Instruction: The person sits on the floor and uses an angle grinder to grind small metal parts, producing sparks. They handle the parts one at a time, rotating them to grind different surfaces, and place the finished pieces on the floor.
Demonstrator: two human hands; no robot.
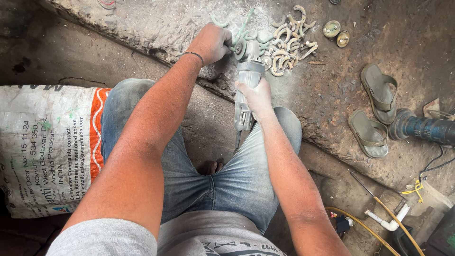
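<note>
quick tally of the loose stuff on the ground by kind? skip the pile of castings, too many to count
Sandals: 2
Round brass caps: 2
Grinder, held in both hands: 1
Printed sack: 1
Blue pipe: 1
Total: 7

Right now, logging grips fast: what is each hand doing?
Left hand: closed on a curved metal piece at the grinder's disc.
Right hand: closed around the angle grinder.

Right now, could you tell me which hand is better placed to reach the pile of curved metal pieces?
Probably the left hand: it sits by the grinder disc, near the pile. The right hand grips the grinder body, farther back.
</note>
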